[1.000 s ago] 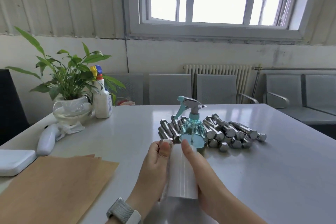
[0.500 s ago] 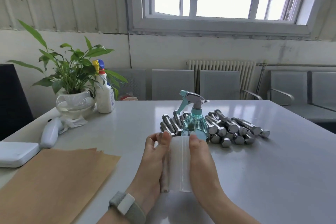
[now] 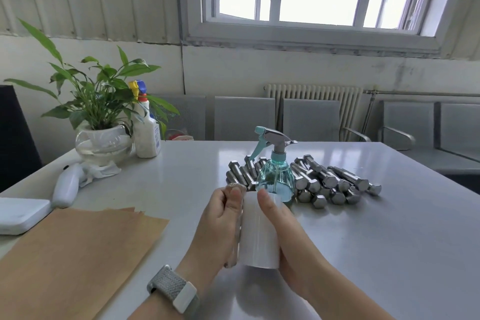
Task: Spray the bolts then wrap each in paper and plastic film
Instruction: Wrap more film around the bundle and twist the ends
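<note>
Wrapping film now: left hand [image 3: 220,218] pinching the paper-wrapped bolt [image 3: 235,187], right hand [image 3: 283,231] gripping the film roll [image 3: 259,236] above the table [image 3: 389,241]. Best kept taut, overlapping each turn. Bolt pile [image 3: 324,182] waiting behind the spray bottle [image 3: 275,176].

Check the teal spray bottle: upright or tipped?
Upright. The spray bottle stands on its base on the table before the bolts, trigger head on top.
</note>
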